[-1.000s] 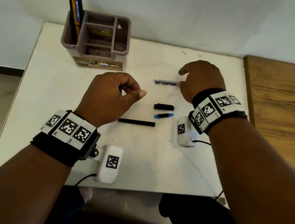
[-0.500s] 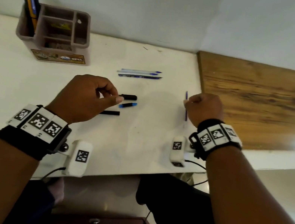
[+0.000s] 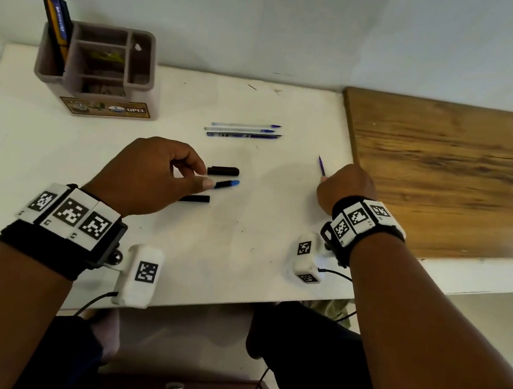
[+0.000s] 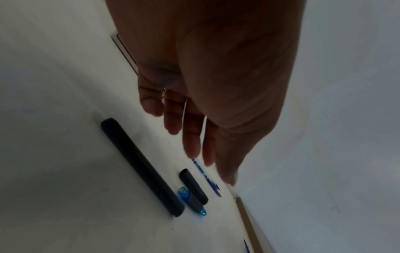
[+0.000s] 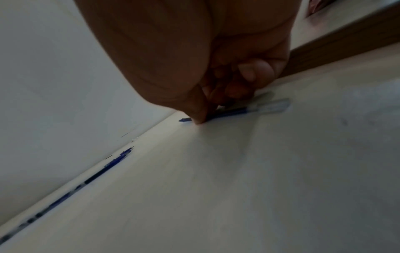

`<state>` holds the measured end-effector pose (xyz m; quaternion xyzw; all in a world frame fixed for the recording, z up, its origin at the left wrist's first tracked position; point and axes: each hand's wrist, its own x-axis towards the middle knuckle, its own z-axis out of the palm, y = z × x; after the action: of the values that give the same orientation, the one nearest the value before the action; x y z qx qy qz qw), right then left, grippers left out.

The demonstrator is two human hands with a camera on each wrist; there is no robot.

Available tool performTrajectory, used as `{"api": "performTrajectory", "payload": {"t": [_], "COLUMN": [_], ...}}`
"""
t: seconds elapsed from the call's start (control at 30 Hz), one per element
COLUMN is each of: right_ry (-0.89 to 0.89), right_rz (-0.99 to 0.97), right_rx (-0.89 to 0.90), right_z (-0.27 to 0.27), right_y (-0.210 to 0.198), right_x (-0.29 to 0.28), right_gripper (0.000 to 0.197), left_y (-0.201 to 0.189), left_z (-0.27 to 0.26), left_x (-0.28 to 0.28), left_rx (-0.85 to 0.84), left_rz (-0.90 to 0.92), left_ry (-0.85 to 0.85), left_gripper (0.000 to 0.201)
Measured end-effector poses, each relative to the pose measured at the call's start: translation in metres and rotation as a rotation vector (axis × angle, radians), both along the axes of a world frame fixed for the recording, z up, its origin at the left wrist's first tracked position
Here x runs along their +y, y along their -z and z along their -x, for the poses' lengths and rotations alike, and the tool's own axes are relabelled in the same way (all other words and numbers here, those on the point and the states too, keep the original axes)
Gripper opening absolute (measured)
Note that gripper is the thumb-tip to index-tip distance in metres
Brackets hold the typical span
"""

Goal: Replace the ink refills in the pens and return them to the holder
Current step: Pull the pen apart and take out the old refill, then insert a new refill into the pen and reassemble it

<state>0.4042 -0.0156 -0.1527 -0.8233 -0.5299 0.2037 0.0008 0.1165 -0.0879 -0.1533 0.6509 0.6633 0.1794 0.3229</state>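
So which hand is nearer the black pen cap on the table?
Left. The left hand hovers right beside the black pen cap, fingertips close to it. The right hand is off to its right, holding a blue refill.

Head view high above white table; wrist views low, sharing refills.

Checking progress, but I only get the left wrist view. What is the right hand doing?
Observer: The right hand pinches a blue refill low at the table, beside the wooden board.
Operator: How many spares are out?
Observer: Three spare refills lie side by side mid-table.
Operator: And the holder?
Observer: The holder stands at the far left corner, with pens in its left compartment.
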Motion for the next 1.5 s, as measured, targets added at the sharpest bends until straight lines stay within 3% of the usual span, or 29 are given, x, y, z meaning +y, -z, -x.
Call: {"api": "performTrajectory", "payload": {"t": [0.1,0.2,0.27,0.37,0.4,0.47,0.57,0.63,0.8,0.93,1.17,1.5], "right_ry": [-0.038,-0.012,-0.008,0.273,0.353,0.349,0.212,0.185,0.217,0.246,0.354,0.277], "right_rz": [0.051,0.074,-0.019,-0.285,-0.307,-0.249,-0.241,-0.243,-0.227,-0.314,-0.462,-0.475], "right_rx": [0.018,0.190,0.413,0.873,0.981,1.084,1.065,1.099,1.069,1.011,1.094,1.048], "right_z": [0.005,0.009,0.014,0.037,0.049,0.077,0.102,0.105,0.103,0.098,0.089,0.096], "right_y": [-0.006,-0.017,-0.024,-0.025,-0.024,-0.024,-0.017,-0.014,-0.002,-0.002,-0.008,-0.005], "right_x": [-0.004,-0.006,-0.011,-0.048,-0.067,-0.092,-0.083,-0.067,-0.054,-0.050,-0.045,-0.049], "right_gripper": [0.027,0.024,0.025,0.025,0.021,0.013,0.052,0.063,0.044,0.040,0.041,0.043], "left_y": [0.005,0.004,0.003,0.005,0.006,0.009,0.015,0.020,0.028,0.025,0.016,0.016], "left_z": [0.002,0.002,0.000,0.001,0.001,0.002,0.005,0.007,0.008,0.011,0.010,0.006], "left_x": [-0.003,-0.006,-0.007,-0.008,-0.009,-0.010,-0.010,-0.008,-0.005,-0.002,-0.001,-0.003], "left_rx": [0.104,0.144,0.148,0.147,0.144,0.148,0.154,0.153,0.158,0.042,-0.182,-0.250], "left_rz": [0.091,0.137,0.126,0.100,0.100,0.098,0.088,0.079,0.051,0.040,-0.067,-0.072], "left_ry": [0.057,0.066,0.063,0.079,0.088,0.098,0.107,0.110,0.121,0.037,-0.055,-0.034], "left_gripper": [0.037,0.047,0.049,0.050,0.050,0.050,0.050,0.047,0.022,0.013,0.008,0.010]}}
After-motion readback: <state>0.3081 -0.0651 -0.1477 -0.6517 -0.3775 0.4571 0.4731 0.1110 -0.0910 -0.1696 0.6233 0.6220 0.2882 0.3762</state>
